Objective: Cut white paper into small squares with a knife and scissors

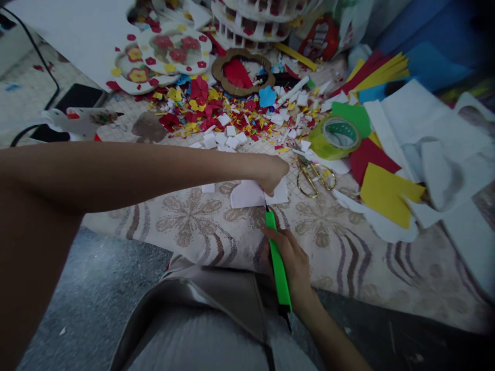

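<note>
My right hand (292, 257) grips a green box cutter (279, 265), its blade end pointing away from me. The cutter's tip meets a small white foam piece (247, 195) lying on the patterned cloth. From the left my left arm reaches across, and my left hand (275, 172) presses the white piece down with curled fingers, close to the blade. Part of the piece is hidden under that hand. Several small white foam squares (231, 140) lie just beyond my left forearm. Gold-handled scissors (315, 178) rest to the right of my left hand.
A roll of tape (335, 138), a yellow sheet (390, 195) and white offcuts lie at right. Red, yellow and white scraps (232, 116) spread behind, with a brown flower-shaped ring (243, 73). A glue gun (83, 121) and black cable are at left.
</note>
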`<state>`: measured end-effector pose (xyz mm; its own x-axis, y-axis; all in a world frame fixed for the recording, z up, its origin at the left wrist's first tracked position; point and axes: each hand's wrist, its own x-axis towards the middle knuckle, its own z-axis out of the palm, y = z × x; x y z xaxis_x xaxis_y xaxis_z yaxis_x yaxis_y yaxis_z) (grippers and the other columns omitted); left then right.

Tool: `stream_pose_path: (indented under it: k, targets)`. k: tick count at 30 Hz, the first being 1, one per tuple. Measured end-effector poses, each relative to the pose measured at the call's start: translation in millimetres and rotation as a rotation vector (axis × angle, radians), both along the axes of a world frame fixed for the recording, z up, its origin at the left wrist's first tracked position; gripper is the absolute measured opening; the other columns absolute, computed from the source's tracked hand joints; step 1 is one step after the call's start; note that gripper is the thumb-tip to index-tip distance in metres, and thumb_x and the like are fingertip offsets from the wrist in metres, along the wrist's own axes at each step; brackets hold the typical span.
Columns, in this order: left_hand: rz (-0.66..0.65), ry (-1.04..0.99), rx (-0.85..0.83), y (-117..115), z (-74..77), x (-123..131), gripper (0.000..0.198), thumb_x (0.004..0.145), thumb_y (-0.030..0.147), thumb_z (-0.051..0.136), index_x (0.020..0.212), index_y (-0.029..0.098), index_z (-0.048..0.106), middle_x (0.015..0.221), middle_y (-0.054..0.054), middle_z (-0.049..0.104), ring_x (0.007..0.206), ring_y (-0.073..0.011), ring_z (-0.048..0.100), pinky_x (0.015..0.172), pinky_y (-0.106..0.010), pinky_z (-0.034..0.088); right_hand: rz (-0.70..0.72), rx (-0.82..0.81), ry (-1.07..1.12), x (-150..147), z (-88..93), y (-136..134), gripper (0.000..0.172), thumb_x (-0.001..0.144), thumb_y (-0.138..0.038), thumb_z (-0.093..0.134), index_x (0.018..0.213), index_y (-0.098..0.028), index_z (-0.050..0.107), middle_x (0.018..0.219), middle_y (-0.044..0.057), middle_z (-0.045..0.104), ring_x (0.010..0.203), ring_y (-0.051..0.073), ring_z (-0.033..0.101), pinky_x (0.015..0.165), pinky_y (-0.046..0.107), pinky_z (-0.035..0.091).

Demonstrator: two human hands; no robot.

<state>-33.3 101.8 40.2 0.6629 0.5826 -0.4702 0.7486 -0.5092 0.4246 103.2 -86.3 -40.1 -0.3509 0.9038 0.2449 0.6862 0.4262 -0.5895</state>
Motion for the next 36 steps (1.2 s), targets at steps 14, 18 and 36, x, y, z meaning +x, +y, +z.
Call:
stream_pose_path:
  k: [14,18,36]
  targets:
    - [-0.14,0.173,0.081,1,-0.6,1,0.025,0.073,0.023,0.07,0.092,0.007,0.074,0.09,-0.011,0.072,0.081,-0.0197,0.06,0.073,-0.026,0.042,-0.048,0.048,0.056,6,-4.7,-8,0.038,0.084,-0.015,0.052,0.119,-0.03,0.053,0.089,0.0,0.059,0.073,0.017,0.063,0.059,0.026,0.05]
    - [-0.132,0.171,0.07,1,-0.9,-1,0.024,0.073,0.022,0.07,0.092,0.009,0.075,0.088,-0.009,0.073,0.078,-0.0188,0.06,0.072,-0.026,0.042,-0.003,0.017,0.06,2,-5.3,6,0.048,0.081,-0.01,0.049,0.123,-0.032,0.051,0.093,0.0,0.059,0.075,0.016,0.062,0.062,0.026,0.051]
    - [-0.127,0.137,0.04,5,-3.2,-1,0.021,0.07,0.023,0.071,0.086,0.01,0.076,0.082,-0.009,0.074,0.073,-0.02,0.061,0.066,-0.026,0.044,0.0,-0.023,0.0,-3,-1.0,12,0.046,0.082,-0.011,0.047,0.123,-0.031,0.051,0.097,0.003,0.059,0.076,0.018,0.063,0.062,0.029,0.051]
